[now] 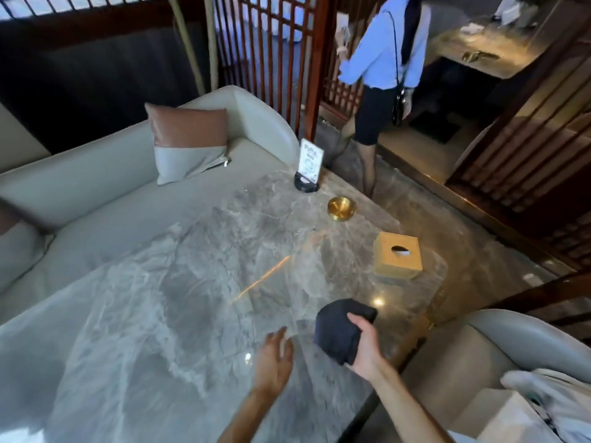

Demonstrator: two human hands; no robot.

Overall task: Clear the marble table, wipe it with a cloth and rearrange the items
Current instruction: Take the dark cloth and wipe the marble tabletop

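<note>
The grey marble table [192, 282] fills the middle of the view. My right hand [364, 346] grips a folded dark cloth [339, 330] just above the table's near right part. My left hand [275, 362] hovers beside it with fingers relaxed, holding nothing. Along the table's right side stand a white sign card on a black round base [308, 171], a brass ashtray [341, 208] and a golden tissue box [397, 255].
A pale grey sofa [96, 187] with a brown-and-grey cushion [188, 142] wraps the table's far and left sides. Another grey seat [499, 346] with white items sits at near right. A person in a blue shirt [383, 59] stands beyond the table by a wooden lattice screen [271, 43].
</note>
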